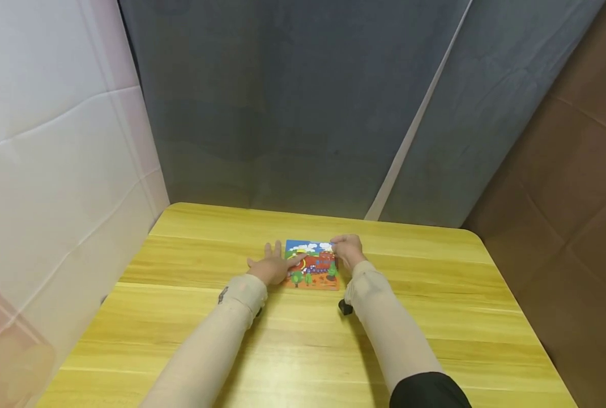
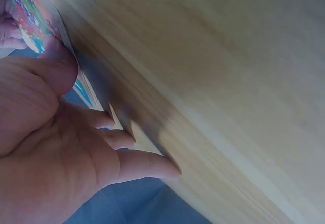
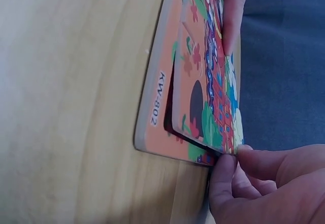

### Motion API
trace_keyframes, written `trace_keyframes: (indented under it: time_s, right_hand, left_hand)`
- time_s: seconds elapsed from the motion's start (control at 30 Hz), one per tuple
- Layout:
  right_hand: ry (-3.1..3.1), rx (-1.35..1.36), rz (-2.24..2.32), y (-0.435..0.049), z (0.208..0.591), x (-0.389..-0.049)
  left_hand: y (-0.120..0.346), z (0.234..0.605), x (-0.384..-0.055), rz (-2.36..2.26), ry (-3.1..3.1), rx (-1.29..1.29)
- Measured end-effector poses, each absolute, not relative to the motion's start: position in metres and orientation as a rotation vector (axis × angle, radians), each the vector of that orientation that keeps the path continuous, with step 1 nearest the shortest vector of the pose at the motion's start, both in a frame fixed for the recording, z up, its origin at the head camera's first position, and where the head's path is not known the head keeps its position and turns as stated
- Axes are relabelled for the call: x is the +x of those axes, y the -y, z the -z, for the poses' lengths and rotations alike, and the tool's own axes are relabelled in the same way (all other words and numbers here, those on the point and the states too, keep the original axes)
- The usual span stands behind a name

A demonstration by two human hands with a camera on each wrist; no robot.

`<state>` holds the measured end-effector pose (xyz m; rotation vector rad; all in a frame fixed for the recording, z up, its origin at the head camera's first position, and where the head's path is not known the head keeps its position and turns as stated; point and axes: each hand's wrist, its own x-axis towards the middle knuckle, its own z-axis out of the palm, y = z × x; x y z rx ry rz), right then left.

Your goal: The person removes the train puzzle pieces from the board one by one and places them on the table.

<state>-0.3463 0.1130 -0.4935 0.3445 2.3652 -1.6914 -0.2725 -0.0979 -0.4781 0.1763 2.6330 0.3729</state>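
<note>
A picture puzzle (image 1: 310,281) with a red train, trees and clouds lies on the table. In the right wrist view it shows two layers: an orange-edged base board (image 3: 165,61) marked KW-802, and a picture panel (image 3: 200,56) tilted up off it at one corner. My right hand (image 1: 350,249) pinches the panel's edge between thumb and fingers. On the puzzle's left side, my left hand (image 1: 271,268) is spread with straight fingers. Its thumb reaches over the picture and touches it, while the other fingers point away past the board's left edge.
The puzzle rests on a yellow wood-grain table (image 1: 303,345) with rounded far corners. A dark grey cloth (image 1: 293,113) hangs behind the table, a white cloth (image 1: 53,141) at the left and a brown one (image 1: 563,198) at the right.
</note>
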Motion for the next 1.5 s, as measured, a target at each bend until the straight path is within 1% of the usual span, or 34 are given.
trace_keyframes:
  time_s: [0.27,0.73,0.83,1.07,1.5]
  right_hand:
    - [-2.319,0.403,1.7,-0.113,0.49,-0.351]
    - [-2.268,0.405,1.731,-0.121,0.489,-0.35]
    - [-2.293,0.388,1.729,-0.121,0.491,-0.348]
    - [-2.462,0.231,1.659,-0.118,0.496,-0.343]
    - [-2.291,0.265,1.77,-0.12,0.495,-0.343]
  left_hand:
    - [0.097,0.476,-0.271,-0.401,-2.628,0.172]
    - [0.094,0.478,-0.274,-0.401,-2.625,0.171]
    - [0.093,0.48,-0.274,-0.415,-2.62,0.165]
    - [0.094,0.481,-0.273,-0.449,-2.625,0.16]
    - [0.097,0.477,-0.268,-0.404,-2.625,0.183]
